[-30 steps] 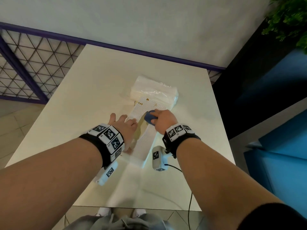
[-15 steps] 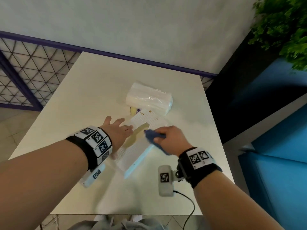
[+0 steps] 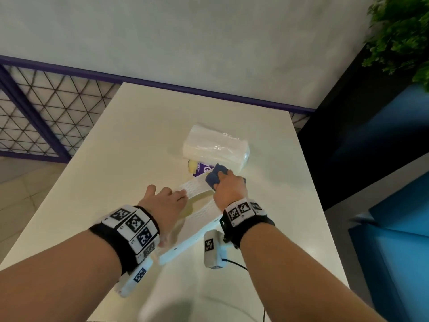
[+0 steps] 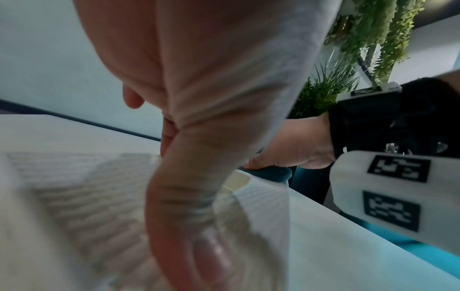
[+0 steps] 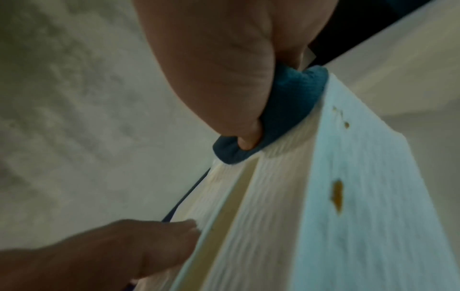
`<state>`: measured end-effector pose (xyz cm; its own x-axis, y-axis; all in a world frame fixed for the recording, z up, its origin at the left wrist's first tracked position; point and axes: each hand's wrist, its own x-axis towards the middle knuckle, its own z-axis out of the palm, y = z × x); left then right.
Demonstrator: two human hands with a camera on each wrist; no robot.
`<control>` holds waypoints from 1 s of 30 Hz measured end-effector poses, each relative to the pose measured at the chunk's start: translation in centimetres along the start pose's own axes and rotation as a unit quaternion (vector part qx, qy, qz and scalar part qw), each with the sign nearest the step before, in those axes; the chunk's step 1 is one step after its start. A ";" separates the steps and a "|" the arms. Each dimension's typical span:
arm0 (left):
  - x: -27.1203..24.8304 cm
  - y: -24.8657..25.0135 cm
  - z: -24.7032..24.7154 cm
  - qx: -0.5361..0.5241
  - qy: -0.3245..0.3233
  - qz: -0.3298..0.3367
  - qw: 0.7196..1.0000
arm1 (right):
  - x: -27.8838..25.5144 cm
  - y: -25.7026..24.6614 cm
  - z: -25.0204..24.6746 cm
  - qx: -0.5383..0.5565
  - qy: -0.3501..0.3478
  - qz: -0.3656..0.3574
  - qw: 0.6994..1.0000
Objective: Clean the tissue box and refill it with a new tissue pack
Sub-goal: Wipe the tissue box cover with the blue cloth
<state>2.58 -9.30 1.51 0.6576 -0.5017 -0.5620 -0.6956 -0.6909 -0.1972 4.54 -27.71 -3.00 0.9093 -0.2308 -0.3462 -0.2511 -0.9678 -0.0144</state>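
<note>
The white tissue box (image 3: pixel 202 210) lies on the pale table (image 3: pixel 130 126), its long body running from about 7 o'clock up toward 1 o'clock. The left hand (image 3: pixel 162 203) lies flat on the box's near-left part, fingers stretched out straight and pressing, not curled round anything. The right hand (image 3: pixel 228 189) has its fingers bunched round a blue cloth (image 3: pixel 214 176) and holds it down on the box's far end, by the end of the long slot (image 5: pixel 224 206). What is inside that slot I cannot tell; only a yellowish inner wall shows. A brownish spot (image 5: pixel 337 194) marks the box's side panel. Just past the cloth, at about 12 o'clock from the box, sits the new tissue pack (image 3: pixel 216 147), wrapped in clear film, with a purple and yellow wrapper (image 3: pixel 199 168) lying between pack and box. Green plants (image 3: pixel 399 36) hang at 2 o'clock.
</note>
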 end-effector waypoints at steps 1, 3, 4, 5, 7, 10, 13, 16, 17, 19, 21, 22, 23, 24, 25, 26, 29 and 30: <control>-0.1 0.1 -0.2 0.006 -0.003 0.000 1.000 | -0.1 0.1 -0.1 -0.011 0.000 -0.008 1.000; -0.2 0.5 -0.6 0.008 -0.005 0.001 1.000 | -0.6 0.1 -0.2 -0.018 -0.002 -0.017 1.000; -0.1 0.8 -0.9 0.002 0.003 0.002 1.000 | -0.9 0.0 -0.4 -0.024 0.000 -0.020 0.999; -0.1 0.9 -1.0 -0.005 0.010 0.000 1.000 | -1.3 -0.4 -0.5 -0.034 -0.004 -0.021 0.999; -0.2 1.1 -1.1 -0.009 0.013 -0.004 1.000 | -2.1 -1.8 -0.4 -0.036 -0.018 -0.023 0.999; -0.2 1.0 -0.9 -0.004 0.021 -0.006 1.000 | -3.8 -3.5 -0.1 -0.029 -0.022 -0.061 0.997; -0.5 0.9 -1.0 0.009 -0.015 0.002 1.000 | -3.7 -1.6 -0.2 0.019 -0.010 -0.071 0.997; -0.4 0.7 -1.2 0.018 -0.027 0.011 0.999 | -2.5 0.9 -1.2 0.074 0.016 -0.020 0.997; -0.3 0.6 -1.1 0.015 -0.028 0.012 0.999 | -2.2 1.1 -1.3 0.077 0.026 0.002 0.997; -0.3 0.4 -0.7 0.013 -0.028 0.013 0.999 | -2.4 0.1 -1.1 0.070 0.034 0.015 0.997; -0.1 0.3 -0.5 0.018 -0.024 0.012 0.999 | -3.0 -1.3 -0.3 0.046 0.022 -0.002 0.999; 0.0 0.3 -0.4 0.022 -0.025 0.010 0.999 | -3.4 -1.7 0.0 0.033 0.016 -0.018 0.999; 0.1 0.3 -0.4 0.025 -0.030 0.008 0.999 | -3.7 -1.7 0.2 0.031 0.007 -0.026 0.999; 0.1 0.4 -0.4 0.029 -0.034 0.005 0.999 | -3.7 -1.4 0.1 0.036 0.009 -0.036 0.999; 0.1 0.5 -0.3 0.034 -0.036 0.004 0.999 | -3.6 -0.8 0.0 0.041 0.018 -0.043 0.998; 0.2 0.5 -0.3 0.038 -0.035 0.004 0.999 | -3.3 -0.3 -0.1 0.042 0.020 -0.051 0.998; 0.1 0.2 -0.1 0.034 -0.031 0.003 0.999 | -3.1 0.1 -0.3 0.065 0.046 -0.042 0.996; 0.0 0.1 0.0 0.029 -0.031 0.003 0.999 | -3.1 -0.2 -0.2 0.082 0.052 -0.029 0.995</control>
<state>2.50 -9.41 1.44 0.6352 -0.4715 -0.6117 -0.7167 -0.6550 -0.2394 1.81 -26.85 -1.68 0.9508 -0.1929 -0.2425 -0.2409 -0.9523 -0.1872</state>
